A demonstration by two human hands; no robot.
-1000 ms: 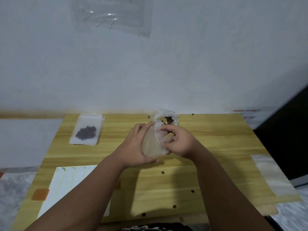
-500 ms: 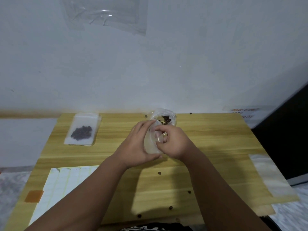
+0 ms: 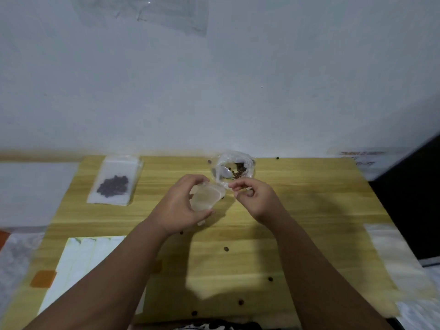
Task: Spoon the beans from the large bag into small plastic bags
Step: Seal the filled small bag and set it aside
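Observation:
The large clear bag (image 3: 234, 169) stands open at the back middle of the wooden table (image 3: 309, 210). It holds brown beans and a white spoon (image 3: 225, 173). My left hand (image 3: 181, 207) grips a small clear plastic bag (image 3: 207, 198), which looks empty, just in front of the large bag. My right hand (image 3: 256, 198) hovers to the right of the small bag. Its fingers are curled, its thumb and forefinger tips lie close together by the large bag's near rim, and nothing shows between them.
A small bag filled with dark beans (image 3: 114, 186) lies at the back left. A white sheet (image 3: 83, 270) and an orange patch (image 3: 42, 278) are at the front left. Several loose beans (image 3: 226, 249) dot the tabletop. Clear plastic (image 3: 392, 258) covers the table's right edge.
My right hand has left the small bag's mouth and moved right, toward the large bag. My left hand keeps hold of the small bag, now tilted lower.

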